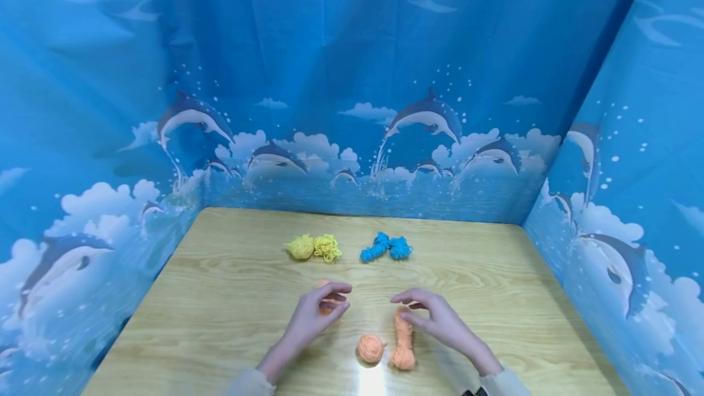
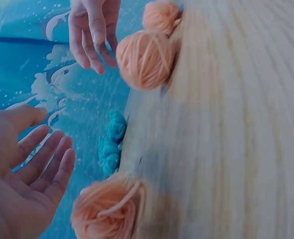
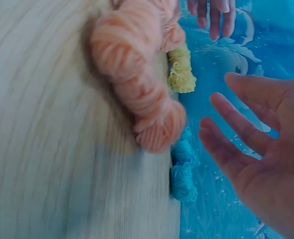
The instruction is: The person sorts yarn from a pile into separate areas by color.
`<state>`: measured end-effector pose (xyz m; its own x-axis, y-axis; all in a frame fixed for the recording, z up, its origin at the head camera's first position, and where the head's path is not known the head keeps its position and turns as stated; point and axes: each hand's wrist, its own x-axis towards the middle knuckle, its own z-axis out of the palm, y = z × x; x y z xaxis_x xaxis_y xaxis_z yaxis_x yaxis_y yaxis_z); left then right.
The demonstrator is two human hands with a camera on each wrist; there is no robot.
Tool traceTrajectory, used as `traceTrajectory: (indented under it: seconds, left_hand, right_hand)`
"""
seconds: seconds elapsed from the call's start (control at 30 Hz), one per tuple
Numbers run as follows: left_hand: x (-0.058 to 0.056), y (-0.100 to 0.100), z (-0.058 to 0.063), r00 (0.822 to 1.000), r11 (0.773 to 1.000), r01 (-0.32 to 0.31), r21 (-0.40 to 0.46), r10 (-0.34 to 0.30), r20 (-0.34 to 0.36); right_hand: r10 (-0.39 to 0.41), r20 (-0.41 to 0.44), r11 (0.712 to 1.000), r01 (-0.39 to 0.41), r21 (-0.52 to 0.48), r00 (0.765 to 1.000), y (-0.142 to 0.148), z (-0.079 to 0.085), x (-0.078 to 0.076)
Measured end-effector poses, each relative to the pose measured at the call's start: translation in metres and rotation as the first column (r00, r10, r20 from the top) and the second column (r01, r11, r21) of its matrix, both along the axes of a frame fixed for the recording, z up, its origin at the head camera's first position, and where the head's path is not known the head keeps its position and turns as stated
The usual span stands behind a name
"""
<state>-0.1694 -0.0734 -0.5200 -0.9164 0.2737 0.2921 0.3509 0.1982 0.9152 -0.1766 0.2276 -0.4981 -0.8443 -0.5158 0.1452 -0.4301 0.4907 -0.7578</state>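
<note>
My left hand (image 1: 312,318) hovers over a peach yarn bundle (image 2: 106,211), most of which it hides in the head view. Its fingers are relaxed and slightly bent, with nothing in them. Close to my right hand (image 1: 441,322) lies a long peach yarn skein (image 1: 404,344), narrow in the middle and thicker at its near end. The left and right wrist views show the right hand's fingers loosely spread and apart from the skein. Between the two hands, nearer the front, sits a round peach yarn ball (image 1: 370,348).
Farther back on the wooden table (image 1: 231,298) are a yellow yarn ball (image 1: 300,247) and a loose yellow yarn bundle (image 1: 327,248), side by side. To their right lie two blue yarn bundles (image 1: 400,248). A blue dolphin-print curtain (image 1: 352,78) stands behind the table and along both sides.
</note>
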Motion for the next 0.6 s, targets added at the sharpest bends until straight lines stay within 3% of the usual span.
traceTrajectory:
  seconds: [0.2, 0.37, 0.6]
  left_hand:
    - [0.004, 0.008, -0.007, 0.995, 0.995, 0.093, -0.038, -0.091, 0.044]
    - [0.009, 0.013, -0.009, 0.984, 0.981, 0.164, -0.107, -0.156, 0.082]
    - [0.015, 0.017, -0.011, 0.974, 0.957, 0.219, -0.188, -0.202, 0.104]
  right_hand:
    - [0.06, -0.116, 0.992, -0.046, 0.117, 0.991, 0.004, -0.002, 0.006]
    - [0.144, -0.202, 0.97, -0.097, 0.223, 0.969, 0.006, -0.001, 0.01]
    - [0.186, -0.207, 0.933, -0.107, 0.342, 0.96, 0.003, -0.001, 0.012]
